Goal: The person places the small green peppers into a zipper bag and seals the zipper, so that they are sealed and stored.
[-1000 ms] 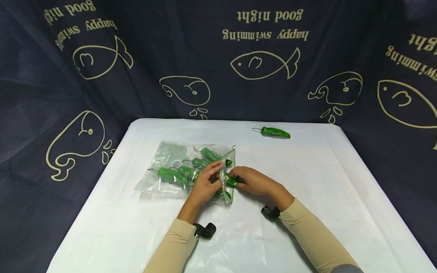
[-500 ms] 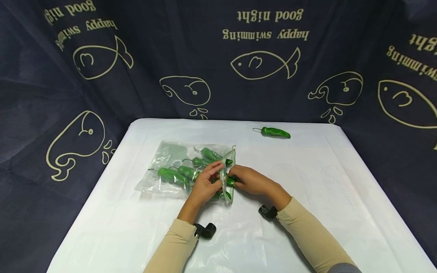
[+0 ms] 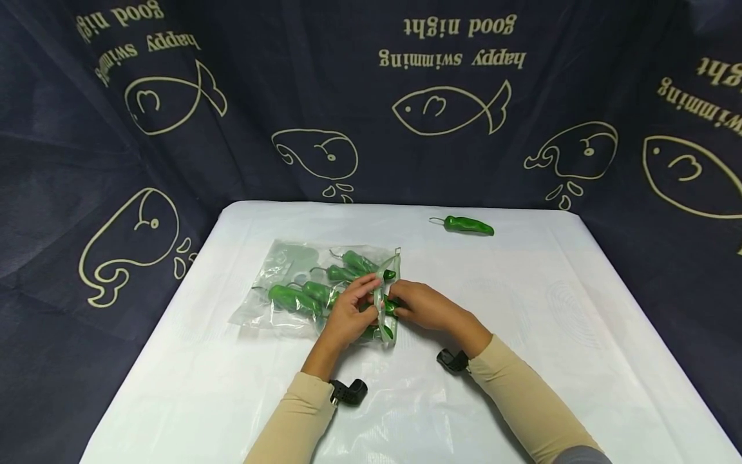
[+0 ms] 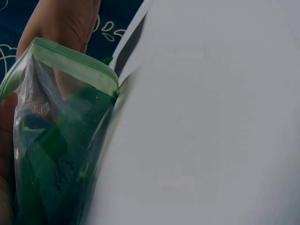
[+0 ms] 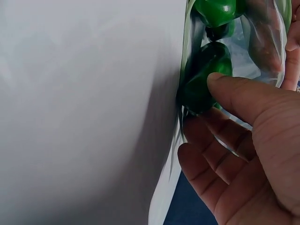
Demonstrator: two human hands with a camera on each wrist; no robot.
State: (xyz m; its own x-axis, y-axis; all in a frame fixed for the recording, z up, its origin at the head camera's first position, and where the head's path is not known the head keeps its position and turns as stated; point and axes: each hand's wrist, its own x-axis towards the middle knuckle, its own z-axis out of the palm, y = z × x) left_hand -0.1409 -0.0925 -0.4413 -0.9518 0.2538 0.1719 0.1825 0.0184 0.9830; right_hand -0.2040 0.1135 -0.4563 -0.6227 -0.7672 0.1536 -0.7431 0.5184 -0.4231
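Note:
A clear zip bag (image 3: 278, 261) with a pale green zip edge (image 4: 77, 65) lies on the table, several green chili peppers (image 3: 290, 299) inside it. My left hand (image 3: 350, 312) grips the upper layer of the bag at its mouth, which gapes toward the right. At that mouth my right hand (image 3: 426, 305) pinches one green chili pepper (image 5: 206, 79), thumb on top and fingers beneath. Most of this pepper's length is inside the bag. Another pepper (image 5: 215, 10) shows beside it within the opening in the right wrist view.
One more green chili pepper (image 3: 468, 225) lies alone near the back edge of the white table (image 3: 522, 270), its stem pointing left. A dark blue curtain (image 3: 371, 167) with fish and whale drawings hangs behind and along the sides.
My right hand has moved slightly left, pushing its pepper a little deeper into the bag. The left hand and the lone pepper have stayed put.

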